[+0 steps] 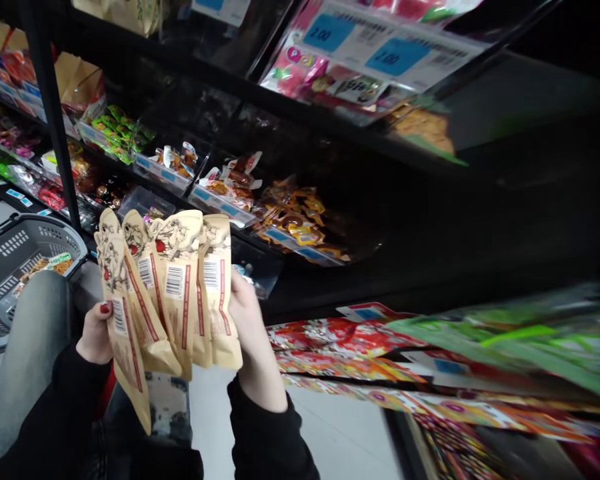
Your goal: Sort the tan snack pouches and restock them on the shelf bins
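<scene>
Several tan paper snack pouches (180, 300) with barcodes and red stripes are fanned out in front of me, held between both hands. My left hand (96, 333) pinches the leftmost pouch, its thumb on the front and the other fingers hidden behind. At the other end, my right hand (247, 313) grips the rightmost pouch by its outer edge; most of its fingers are out of sight behind the bundle. The pouches overlap, and the left one hangs lower than the others.
A grey shopping basket (25, 240) with a snack packet (45, 267) in it stands on the floor at left, beside my knee. Black shelves hold bins of wrapped snacks (300, 220). Hanging packets (340, 340) jut out at right, partly blurred. A price rail (390, 47) crosses the top.
</scene>
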Demonstrator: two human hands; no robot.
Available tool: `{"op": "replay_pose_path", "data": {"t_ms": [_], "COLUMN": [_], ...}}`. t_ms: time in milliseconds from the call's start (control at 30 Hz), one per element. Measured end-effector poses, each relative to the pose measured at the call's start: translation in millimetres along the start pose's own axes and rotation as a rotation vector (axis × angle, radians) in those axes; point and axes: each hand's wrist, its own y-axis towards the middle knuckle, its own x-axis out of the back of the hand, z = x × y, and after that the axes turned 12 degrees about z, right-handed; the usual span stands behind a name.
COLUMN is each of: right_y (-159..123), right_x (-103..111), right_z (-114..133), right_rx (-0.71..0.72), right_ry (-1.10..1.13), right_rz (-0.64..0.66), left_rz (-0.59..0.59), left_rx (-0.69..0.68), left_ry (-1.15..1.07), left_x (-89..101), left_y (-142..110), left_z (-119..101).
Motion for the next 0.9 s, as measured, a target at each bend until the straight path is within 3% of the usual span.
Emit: {"op": "replay_pose_path", "data": {"t_ms": [167, 433, 633, 800, 900], "right_y": [-18.2, -14.1, -12.4, -8.2, -7.5], "right_x": [-14.7, -30.7, -31.1, -31.0, -27.4], "right_z": [2.4, -12.8, -10.9, -8.6, -1.6], "right_rx": [-0.017, -0.005, 0.001, -0.074, -0.034], "right_ry": [0.204, 0.03, -0.03, -0.09, -0.114], "right_rz": [0.022, 0.094, 0.079, 0.155, 0.061], "left_rz": [0.013, -0.059, -0.066, -0.077, -0.12], "left_rx": [0.025, 0.068, 0.068, 0.044, 0.025], "left_ry": [0.073, 0.076, 0.033, 0.032, 0.046], "left_x": [-1.2, 13.5, 12.2, 9.6, 7.4], "left_y": [1.8, 7.7, 7.6, 6.6, 6.3], "left_z": [5.4, 11.8, 13.6, 9.8, 6.8]}}
